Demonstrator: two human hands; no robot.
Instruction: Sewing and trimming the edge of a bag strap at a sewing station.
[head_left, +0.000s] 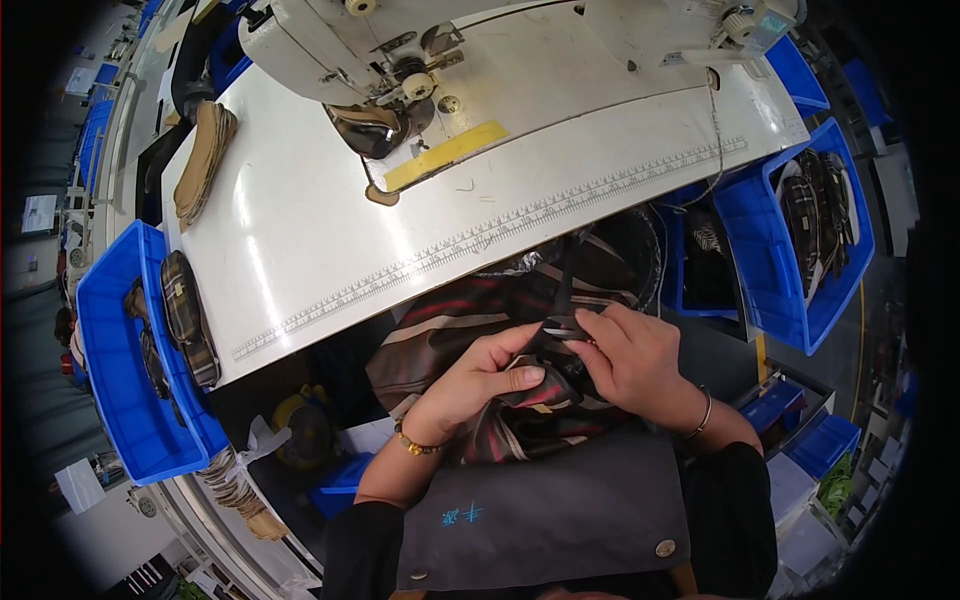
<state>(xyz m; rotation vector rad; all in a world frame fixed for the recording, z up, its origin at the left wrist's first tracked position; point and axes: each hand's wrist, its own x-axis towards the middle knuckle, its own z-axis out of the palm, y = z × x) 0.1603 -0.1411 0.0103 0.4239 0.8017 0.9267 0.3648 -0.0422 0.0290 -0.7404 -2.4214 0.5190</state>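
Observation:
In front of my lap, below the table's front edge, both hands work close together on a small dark plaid fabric piece (560, 392) with red lines and a small tan tag. My left hand (480, 375) is closed on it, the thumb pressed flat on top. My right hand (635, 360) is pinched at the piece's upper edge, beside a dark strip (566, 285) running up from it. What lies between the right fingertips is too small to make out. Brown, red and beige striped cloth (430, 325) spreads beneath and behind my hands.
A white sewing machine (310, 45) stands on the white table (300, 240), which bears a printed ruler and a yellow strip (445, 155). Tan curved pieces (205, 165) are stacked at left. Blue bins (125, 420) with plaid pieces flank the table, another bin (765, 265) at right.

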